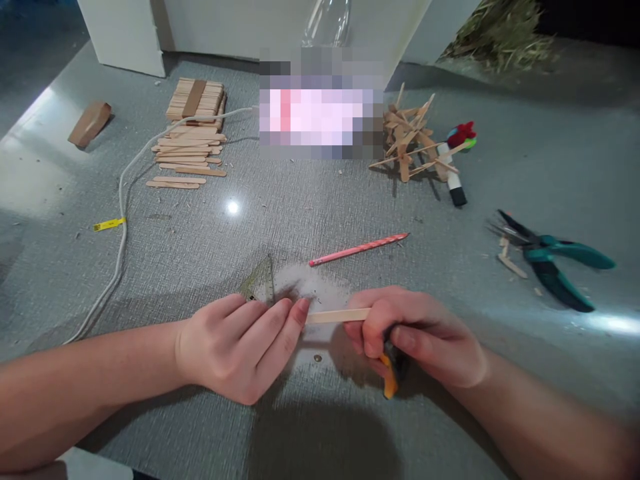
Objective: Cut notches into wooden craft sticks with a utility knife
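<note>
Between my two hands a wooden craft stick (337,316) is held level above the table. My left hand (245,343) is closed, pinching the stick's left end with thumb and fingers. My right hand (417,330) is closed round a tool with orange and black parts (390,380), at the stick's right end. Fingers hide most of that tool, so its kind and its contact with the stick cannot be made out. A see-through set square (269,280) lies partly hidden behind my left hand. Just beyond the hands rests a red patterned pencil (359,249).
Green-handled pliers (555,257) lie at right beside broken stick pieces (511,260). Behind them are a craft-stick structure (407,143) and a white marker (451,173). Loose sticks (187,150), a banded bundle (175,100) and a white cable (123,187) occupy the left.
</note>
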`<state>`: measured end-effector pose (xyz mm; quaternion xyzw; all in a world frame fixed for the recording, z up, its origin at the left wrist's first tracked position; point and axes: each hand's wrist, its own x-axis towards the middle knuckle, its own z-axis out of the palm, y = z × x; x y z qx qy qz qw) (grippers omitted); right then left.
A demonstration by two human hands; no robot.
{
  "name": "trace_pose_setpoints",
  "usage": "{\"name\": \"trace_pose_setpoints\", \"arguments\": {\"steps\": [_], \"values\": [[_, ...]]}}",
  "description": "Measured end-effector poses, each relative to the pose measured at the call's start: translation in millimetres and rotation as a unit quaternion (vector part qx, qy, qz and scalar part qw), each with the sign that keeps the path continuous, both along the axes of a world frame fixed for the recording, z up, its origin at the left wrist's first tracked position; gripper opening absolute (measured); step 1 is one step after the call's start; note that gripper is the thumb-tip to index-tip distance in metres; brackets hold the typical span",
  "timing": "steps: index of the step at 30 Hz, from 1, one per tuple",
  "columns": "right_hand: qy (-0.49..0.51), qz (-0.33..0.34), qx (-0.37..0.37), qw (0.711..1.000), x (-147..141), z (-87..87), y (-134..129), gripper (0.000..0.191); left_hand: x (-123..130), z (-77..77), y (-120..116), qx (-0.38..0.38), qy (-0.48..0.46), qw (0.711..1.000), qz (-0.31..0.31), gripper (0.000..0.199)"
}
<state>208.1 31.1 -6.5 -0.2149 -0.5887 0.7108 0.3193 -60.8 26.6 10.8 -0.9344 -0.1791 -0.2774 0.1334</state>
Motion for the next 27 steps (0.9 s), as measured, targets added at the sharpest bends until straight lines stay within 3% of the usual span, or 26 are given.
{"name": "trace_pose_setpoints", "arguments": {"steps": [4,6,9,12,15,16,17,21,24,27], "values": [[0.002,0.009,-0.018,1.0,-1.7,-1.0,-0.6,0.032,1.8,-3.0,-0.7,-0.027,-0.007,1.0,0.003,0.018],[-0.01,0.007,-0.046,0.999,-3.6,-1.3,-1.7,0.032,3.9,-7.5,-0.9,-0.082,-0.014,0.996,0.012,0.02],[-0.042,-0.024,-0.153,0.987,-7.1,-1.2,-3.2,0.035,7.1,-15.3,0.9,-0.207,-0.019,0.977,0.04,0.024],[-0.068,-0.075,-0.239,0.966,-9.3,-0.1,-3.4,0.036,9.0,-17.9,5.7,-0.396,-0.053,0.913,0.08,0.026],[-0.096,-0.087,-0.251,0.959,-9.4,2.4,-3.4,0.037,9.9,-14.2,11.5,-0.593,-0.093,0.792,0.112,0.021],[-0.112,-0.081,-0.238,0.961,-9.3,3.5,-3.5,0.037,10.1,-12.7,13.1,-0.619,-0.098,0.77,0.121,0.02],[-0.13,-0.076,-0.217,0.964,-9.2,4.7,-3.7,0.037,10.3,-11.6,14.2,-0.622,-0.102,0.765,0.128,0.018],[-0.218,-0.062,-0.071,0.971,-10.2,10.2,-4.4,0.035,9.9,-12.1,15.5,-0.56,-0.112,0.812,0.121,0.02],[-0.301,-0.09,0.043,0.948,-11.6,13.1,-5.0,0.034,8.2,-14.3,15.6,-0.574,-0.112,0.802,0.12,0.025],[-0.374,-0.108,0.138,0.911,-13.0,14.5,-6.8,0.036,6.7,-14.7,16.7,-0.583,-0.097,0.798,0.116,0.013]]}}
